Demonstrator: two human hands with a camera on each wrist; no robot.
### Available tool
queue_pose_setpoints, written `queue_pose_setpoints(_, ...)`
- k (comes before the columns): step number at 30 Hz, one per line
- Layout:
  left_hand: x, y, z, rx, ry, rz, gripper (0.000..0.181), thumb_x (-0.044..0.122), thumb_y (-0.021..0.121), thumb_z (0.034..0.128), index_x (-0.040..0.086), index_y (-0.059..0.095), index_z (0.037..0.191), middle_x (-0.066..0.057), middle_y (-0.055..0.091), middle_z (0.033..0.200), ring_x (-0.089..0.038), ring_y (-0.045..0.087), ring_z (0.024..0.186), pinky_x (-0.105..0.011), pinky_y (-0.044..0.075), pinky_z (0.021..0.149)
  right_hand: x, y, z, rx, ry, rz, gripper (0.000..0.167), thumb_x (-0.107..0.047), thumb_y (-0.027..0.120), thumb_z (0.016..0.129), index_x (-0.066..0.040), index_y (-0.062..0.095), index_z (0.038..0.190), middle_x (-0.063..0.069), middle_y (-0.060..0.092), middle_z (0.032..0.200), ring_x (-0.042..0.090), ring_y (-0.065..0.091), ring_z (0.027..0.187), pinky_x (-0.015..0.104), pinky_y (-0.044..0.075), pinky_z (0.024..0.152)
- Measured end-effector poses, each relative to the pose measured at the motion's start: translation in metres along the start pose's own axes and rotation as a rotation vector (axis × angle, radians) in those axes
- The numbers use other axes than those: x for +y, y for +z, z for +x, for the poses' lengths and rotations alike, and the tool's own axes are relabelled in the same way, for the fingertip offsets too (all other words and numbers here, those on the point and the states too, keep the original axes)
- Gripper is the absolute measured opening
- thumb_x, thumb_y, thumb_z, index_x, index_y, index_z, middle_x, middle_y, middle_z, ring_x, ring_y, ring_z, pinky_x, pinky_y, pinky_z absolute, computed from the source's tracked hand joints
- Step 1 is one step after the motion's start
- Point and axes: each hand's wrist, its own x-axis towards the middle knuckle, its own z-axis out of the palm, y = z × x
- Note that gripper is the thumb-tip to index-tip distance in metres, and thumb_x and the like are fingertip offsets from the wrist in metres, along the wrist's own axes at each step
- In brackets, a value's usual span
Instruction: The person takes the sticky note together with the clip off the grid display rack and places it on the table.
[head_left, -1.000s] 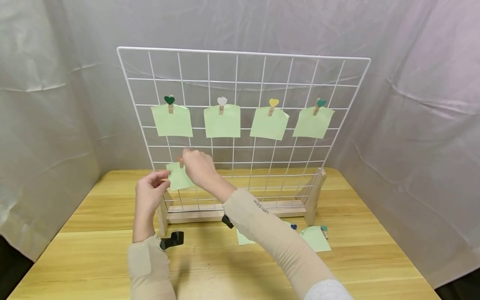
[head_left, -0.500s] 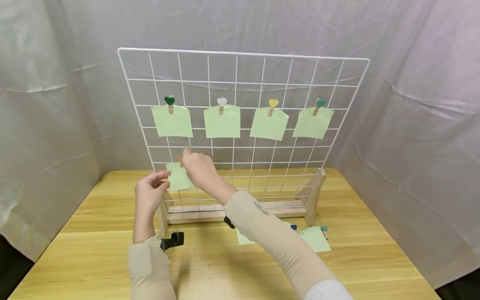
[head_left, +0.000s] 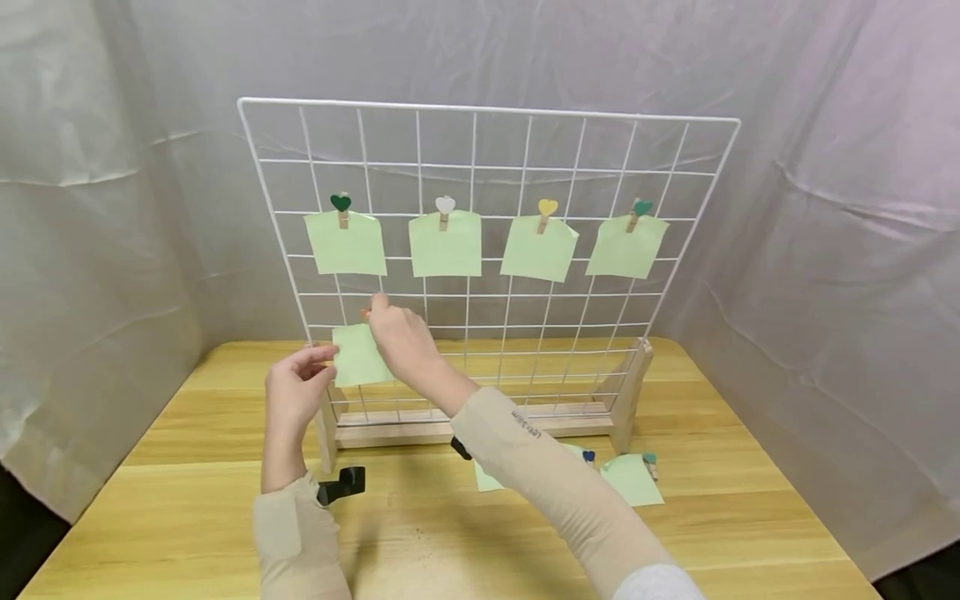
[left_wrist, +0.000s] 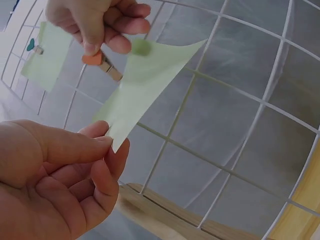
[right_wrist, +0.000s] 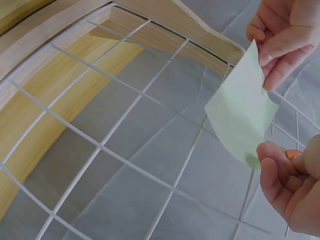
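Note:
In the head view, my left hand (head_left: 294, 396) pinches the left edge of a light green paper (head_left: 356, 354) at the grid's lower left. The left wrist view shows its thumb and fingers on a corner of the sheet (left_wrist: 145, 82). My right hand (head_left: 405, 342) is at the paper's top; its thumb and finger pinch a wooden clothespin (left_wrist: 111, 69) with an orange heart (left_wrist: 91, 60). The clothespin's tip is beside the paper; whether it touches, I cannot tell. In the right wrist view, the right fingers (right_wrist: 270, 157) also meet the paper's lower corner (right_wrist: 240, 105).
The white wire grid (head_left: 495, 293) stands in a wooden base (head_left: 397, 433). Papers hang in its upper row, such as one (head_left: 446, 246) under a white heart clip (head_left: 445, 204). Another green paper (head_left: 632, 481) lies on the table (head_left: 720, 517) at front right, by a teal heart clip (head_left: 649, 459).
The orange-heart clothespin has moved slightly up and right with my right hand, its wooden part no longer visible over the paper in the head view. My left hand has shifted slightly left.

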Motion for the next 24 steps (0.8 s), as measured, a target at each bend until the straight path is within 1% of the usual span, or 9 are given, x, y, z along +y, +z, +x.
queue_pose_setpoints(4, 0.001, -0.004, -0.004, -0.005, -0.015, -0.013, 0.025, -0.003, 0.056, 0.0846, -0.005, 0.06, 0.109, -0.014, 0.053, 0.117, -0.013, 0.05, 0.082, -0.011, 0.042, 0.064, 0.001, -0.004, -0.002, -0.001, 0.016, 0.047, 0.002, -0.002, 0.044, 0.092, 0.0, 0.046, 0.091, 0.005, 0.06, 0.062, 0.008, 0.044, 0.041, 0.015, 0.031, 0.036)
queue_pose_setpoints(7, 0.0, -0.005, -0.006, 0.002, -0.009, -0.027, 0.025, -0.003, 0.056, 0.0845, -0.006, 0.06, 0.109, -0.015, 0.054, 0.112, -0.01, 0.05, 0.08, -0.011, 0.043, 0.065, 0.002, -0.006, -0.004, 0.004, 0.026, 0.067, 0.01, 0.005, 0.044, 0.088, 0.001, 0.047, 0.097, 0.005, 0.06, 0.062, 0.007, 0.04, 0.039, 0.014, 0.027, 0.035)
queue_pose_setpoints(9, 0.0, -0.005, -0.007, 0.009, 0.0, -0.033, 0.024, -0.004, 0.056, 0.084, -0.006, 0.06, 0.108, -0.016, 0.056, 0.107, -0.008, 0.05, 0.078, -0.011, 0.043, 0.065, 0.002, -0.008, -0.006, 0.01, 0.029, 0.085, 0.01, 0.004, 0.043, 0.089, 0.001, 0.047, 0.098, 0.003, 0.054, 0.054, 0.007, 0.035, 0.037, 0.014, 0.024, 0.035)
queue_pose_setpoints(11, -0.001, -0.004, -0.008, 0.01, 0.004, -0.037, 0.024, -0.005, 0.057, 0.0831, -0.006, 0.061, 0.106, -0.016, 0.057, 0.103, -0.006, 0.05, 0.075, -0.012, 0.044, 0.064, 0.003, -0.008, -0.008, 0.021, 0.029, 0.119, 0.008, -0.001, 0.043, 0.092, 0.001, 0.047, 0.099, 0.001, 0.05, 0.052, 0.006, 0.031, 0.037, 0.014, 0.022, 0.035)
queue_pose_setpoints(13, -0.002, -0.004, -0.009, 0.009, 0.006, -0.037, 0.023, -0.005, 0.057, 0.0821, -0.007, 0.061, 0.104, -0.015, 0.058, 0.097, -0.005, 0.05, 0.073, -0.013, 0.044, 0.063, 0.004, -0.01, -0.011, 0.016, 0.037, 0.156, 0.011, -0.007, 0.042, 0.094, 0.0, 0.047, 0.101, -0.001, 0.044, 0.049, 0.006, 0.027, 0.037, 0.015, 0.021, 0.036)
queue_pose_setpoints(16, -0.004, -0.003, -0.009, 0.003, 0.009, -0.044, 0.02, -0.006, 0.057, 0.0814, -0.008, 0.061, 0.101, -0.013, 0.059, 0.09, -0.005, 0.05, 0.07, -0.014, 0.044, 0.062, 0.006, -0.013, -0.015, -0.005, 0.076, 0.209, 0.015, -0.013, 0.041, 0.096, -0.001, 0.046, 0.104, -0.003, 0.039, 0.05, 0.006, 0.027, 0.038, 0.015, 0.021, 0.036)
queue_pose_setpoints(18, -0.004, -0.002, -0.01, -0.001, 0.015, -0.051, 0.019, -0.006, 0.057, 0.0813, -0.008, 0.062, 0.099, -0.011, 0.059, 0.088, -0.005, 0.05, 0.068, -0.015, 0.044, 0.061, 0.007, -0.015, -0.017, -0.019, 0.106, 0.233, 0.016, -0.013, 0.041, 0.096, -0.002, 0.047, 0.104, -0.002, 0.041, 0.051, 0.007, 0.028, 0.039, 0.016, 0.022, 0.037)
queue_pose_setpoints(20, -0.005, -0.002, -0.01, -0.01, 0.025, -0.058, 0.018, -0.006, 0.057, 0.0814, -0.009, 0.062, 0.099, -0.012, 0.058, 0.088, -0.005, 0.051, 0.067, -0.015, 0.045, 0.06, 0.009, -0.017, -0.02, -0.029, 0.138, 0.253, 0.016, -0.013, 0.041, 0.096, -0.001, 0.048, 0.104, 0.0, 0.049, 0.057, 0.008, 0.032, 0.041, 0.016, 0.024, 0.037)
queue_pose_setpoints(24, -0.006, -0.001, -0.012, -0.026, 0.035, -0.072, 0.017, -0.005, 0.058, 0.0813, -0.01, 0.061, 0.098, -0.01, 0.058, 0.085, -0.005, 0.051, 0.065, -0.016, 0.046, 0.06, 0.012, -0.016, -0.026, -0.045, 0.194, 0.284, 0.018, -0.014, 0.043, 0.095, 0.0, 0.052, 0.103, 0.006, 0.06, 0.079, 0.01, 0.046, 0.053, 0.016, 0.034, 0.044)
